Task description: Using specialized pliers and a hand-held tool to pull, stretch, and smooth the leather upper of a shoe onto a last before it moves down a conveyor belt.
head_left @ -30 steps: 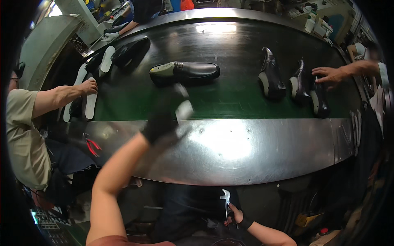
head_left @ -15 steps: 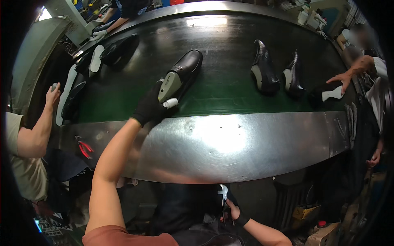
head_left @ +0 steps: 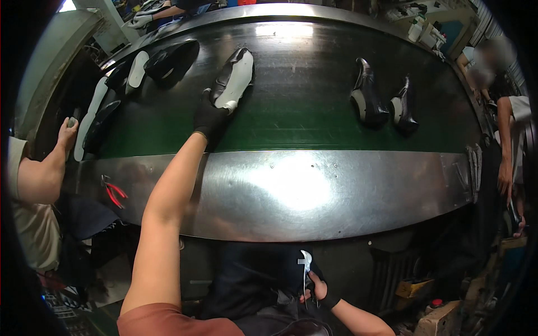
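Observation:
My left hand [head_left: 211,116], in a black glove, grips a black leather shoe [head_left: 235,78] by its heel end over the dark green belt. The shoe's pale sole side is turned up, with the toe pointing away from me. Low in front of my body, my right hand [head_left: 318,288] is closed around a pair of lasting pincers [head_left: 305,263]. Their silver head points up, and part of the handles is hidden by my fingers.
Two black shoes on lasts [head_left: 367,98] stand right of centre on the belt [head_left: 302,117]. Several more shoes [head_left: 171,61] lie far left. Red-handled pliers [head_left: 116,193] rest on the metal ledge [head_left: 269,196]. Co-workers' arms [head_left: 47,168] are at both sides.
My left hand has moved farther away and turned the shoe over, from upper side up to sole side up. At right, a co-worker's hand and the shoe it touched have left the belt.

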The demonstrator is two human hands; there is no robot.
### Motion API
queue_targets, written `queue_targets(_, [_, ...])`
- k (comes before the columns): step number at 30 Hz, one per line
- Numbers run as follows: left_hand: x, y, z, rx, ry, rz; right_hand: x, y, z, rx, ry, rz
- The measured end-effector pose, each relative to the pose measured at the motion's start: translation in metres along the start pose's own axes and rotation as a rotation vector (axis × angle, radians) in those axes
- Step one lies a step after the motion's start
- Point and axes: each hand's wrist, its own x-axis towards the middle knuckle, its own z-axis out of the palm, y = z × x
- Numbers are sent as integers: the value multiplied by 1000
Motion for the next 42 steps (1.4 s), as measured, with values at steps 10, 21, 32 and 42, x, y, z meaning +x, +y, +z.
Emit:
queue_targets(10, [-50, 47, -69, -1262, -574, -512, -7, 0, 14, -33, 95, -152])
queue_targets(21, [-328, 98, -283, -641, -590, -234, -70, 74, 25, -57, 232, -473])
queue_targets(32, [-403, 145, -211, -714, -614, 223, -195, 90, 95, -568, 89, -1019])
queue_targets(42, [-375, 153, -178, -570, -562, 229, -172, 70, 114, -510, 110, -1005])
